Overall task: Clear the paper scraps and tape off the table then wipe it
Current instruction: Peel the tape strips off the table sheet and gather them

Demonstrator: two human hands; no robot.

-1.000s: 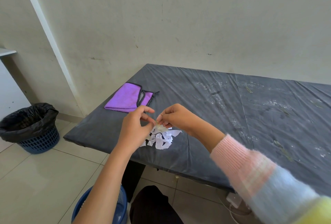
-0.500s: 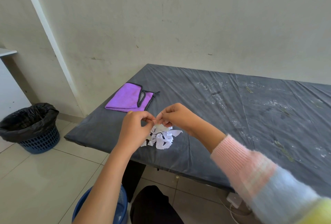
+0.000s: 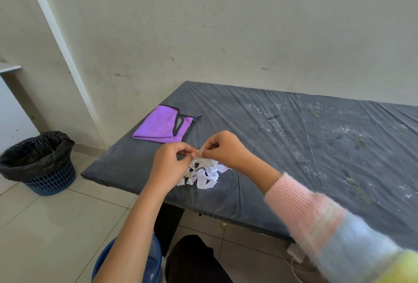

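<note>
A: Where's the task stuff?
B: paper scraps (image 3: 207, 175) heaped near the front-left corner of the worktop (image 3: 282, 147), right under my hands. Both grips clamped: left hand (image 3: 169, 165) and right hand (image 3: 222, 149) each pinch one small pale strip (image 3: 198, 152) at the fingertips, just above the heap. Tape, I reckon, can't be sure
A: Handling?
B: Featherlight, limp, probably sticky. I'd expect it to cling to skin, so take it by the very end and peel it off with the other hand. Scraps are flimsy and scatter easily, so scoop the heap from both sides
A: Rest?
B: purple cloth (image 3: 160, 127) folded at the far-left corner, apart from the heap. Greenish flecks (image 3: 352, 181) further right. Black-lined bin (image 3: 38, 160) on the floor to the left, blue basket (image 3: 153, 257) below the worktop edge
</note>
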